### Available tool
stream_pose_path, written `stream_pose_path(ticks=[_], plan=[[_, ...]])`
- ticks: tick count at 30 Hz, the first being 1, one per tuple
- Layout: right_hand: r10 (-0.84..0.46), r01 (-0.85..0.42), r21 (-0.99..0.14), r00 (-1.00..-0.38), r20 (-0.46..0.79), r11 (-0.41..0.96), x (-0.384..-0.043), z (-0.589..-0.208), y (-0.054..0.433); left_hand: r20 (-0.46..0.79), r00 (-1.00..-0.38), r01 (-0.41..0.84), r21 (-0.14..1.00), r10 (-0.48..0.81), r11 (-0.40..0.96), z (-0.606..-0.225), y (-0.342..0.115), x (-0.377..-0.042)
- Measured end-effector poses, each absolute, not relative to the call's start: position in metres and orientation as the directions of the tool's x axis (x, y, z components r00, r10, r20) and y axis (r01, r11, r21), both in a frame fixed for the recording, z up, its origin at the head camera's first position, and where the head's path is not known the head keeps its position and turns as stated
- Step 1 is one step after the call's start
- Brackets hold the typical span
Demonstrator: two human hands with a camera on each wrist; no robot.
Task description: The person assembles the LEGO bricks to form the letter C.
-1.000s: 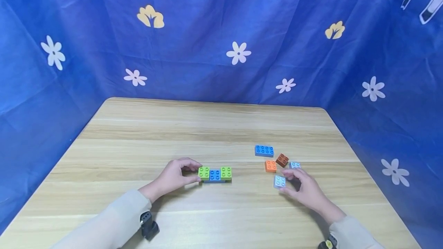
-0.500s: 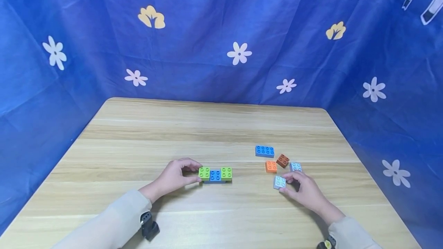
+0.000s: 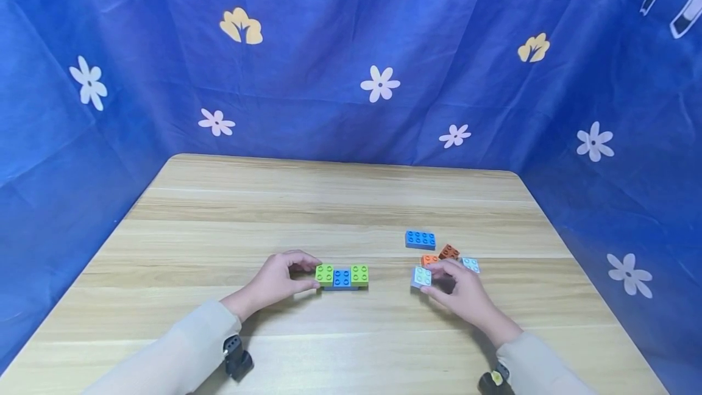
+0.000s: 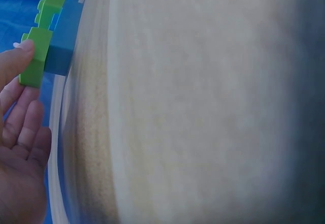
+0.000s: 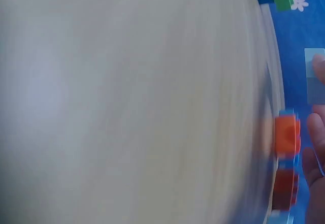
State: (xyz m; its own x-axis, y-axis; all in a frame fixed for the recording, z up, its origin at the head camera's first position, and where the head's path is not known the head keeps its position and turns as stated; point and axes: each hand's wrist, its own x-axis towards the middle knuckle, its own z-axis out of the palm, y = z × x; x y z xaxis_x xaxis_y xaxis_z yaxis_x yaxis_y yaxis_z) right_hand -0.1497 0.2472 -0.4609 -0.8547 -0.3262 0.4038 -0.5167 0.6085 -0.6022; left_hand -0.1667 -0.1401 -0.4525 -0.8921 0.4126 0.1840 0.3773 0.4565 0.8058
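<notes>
In the head view, my left hand (image 3: 276, 280) pinches the left green building brick (image 3: 324, 275) of a small assembly at mid-table. A second green brick (image 3: 359, 275) sits at its right end, with a small blue brick (image 3: 342, 277) between. Both green bricks overhang a blue base brick (image 4: 65, 43) in the left wrist view, where my thumb presses one green brick's studded side. My right hand (image 3: 466, 294) holds a light-blue 2x2 brick (image 3: 423, 277) between thumb and fingers, studs up. In the right wrist view this brick (image 5: 315, 89) shows raised off the table.
Beyond my right hand lie a long blue brick (image 3: 420, 240), a brown brick (image 3: 450, 252), another light-blue brick (image 3: 470, 264) and a partly covered orange brick (image 3: 429, 259). Blue patterned cloth (image 3: 307, 78) surrounds the back and sides of the wooden table (image 3: 219, 224).
My right hand has carried the light-blue brick left, toward the assembly, and now partly covers the orange brick. My left hand has stayed on the green brick.
</notes>
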Motion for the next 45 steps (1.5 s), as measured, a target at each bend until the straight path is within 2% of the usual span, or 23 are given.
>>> stream_pose_path(ticks=[18,32,45], plan=[[-0.428,-0.554,-0.663,-0.826,0.366,0.503,-0.169,-0.445,0.165,0.192,-0.890,0.382,0.808,0.413,0.448,-0.452,-0.140,-0.167],[-0.544,-0.687,-0.574,-0.717,0.436,0.446,-0.183,-0.434,0.114,0.205,-0.883,0.400,0.799,0.422,0.448,-0.453,-0.142,-0.168],[-0.604,-0.665,-0.557,-0.726,0.327,0.498,-0.183,-0.428,0.087,0.231,-0.871,0.427,0.792,0.434,0.435,-0.452,-0.143,-0.169]])
